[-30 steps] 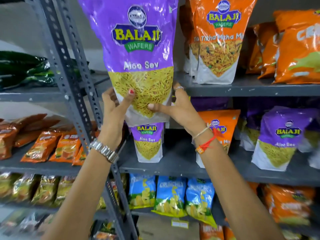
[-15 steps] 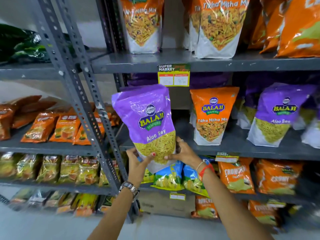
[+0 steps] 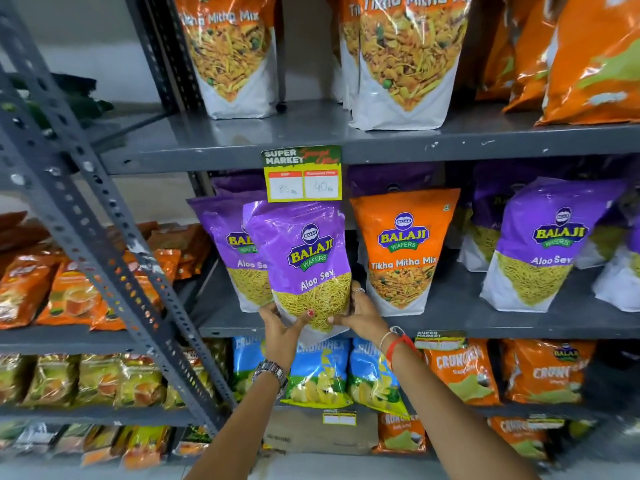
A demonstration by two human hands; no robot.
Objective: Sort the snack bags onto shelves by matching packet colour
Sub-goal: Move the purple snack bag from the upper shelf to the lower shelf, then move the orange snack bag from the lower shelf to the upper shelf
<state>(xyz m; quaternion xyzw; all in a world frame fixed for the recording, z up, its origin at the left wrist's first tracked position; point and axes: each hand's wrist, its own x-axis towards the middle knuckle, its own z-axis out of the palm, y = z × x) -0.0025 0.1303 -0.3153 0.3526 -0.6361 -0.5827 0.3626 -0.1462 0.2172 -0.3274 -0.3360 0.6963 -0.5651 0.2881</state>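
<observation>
I hold a purple Aloo Sev bag [image 3: 304, 258] upright by its bottom corners, my left hand [image 3: 280, 330] under its left side and my right hand [image 3: 360, 315] under its right. It hangs at the front edge of the middle grey shelf [image 3: 485, 323], overlapping another purple Aloo Sev bag [image 3: 225, 244] that stands behind it. An orange Tikha Mitha Mix bag [image 3: 401, 251] stands just to the right on the same shelf. Further right stands one more purple Aloo Sev bag [image 3: 547, 244].
The top shelf [image 3: 311, 140] carries orange Tikha Mitha Mix bags [image 3: 405, 60]. A price tag [image 3: 303, 174] hangs from its edge just above the held bag. Blue Crunchex bags [image 3: 318, 375] and orange ones [image 3: 464, 372] fill the lower shelf. A slanted grey rack post [image 3: 104, 216] stands left.
The purple bag came down from the top shelf level to the middle shelf, then rose and moved inward toward the purple bag standing there. Both hands kept hold.
</observation>
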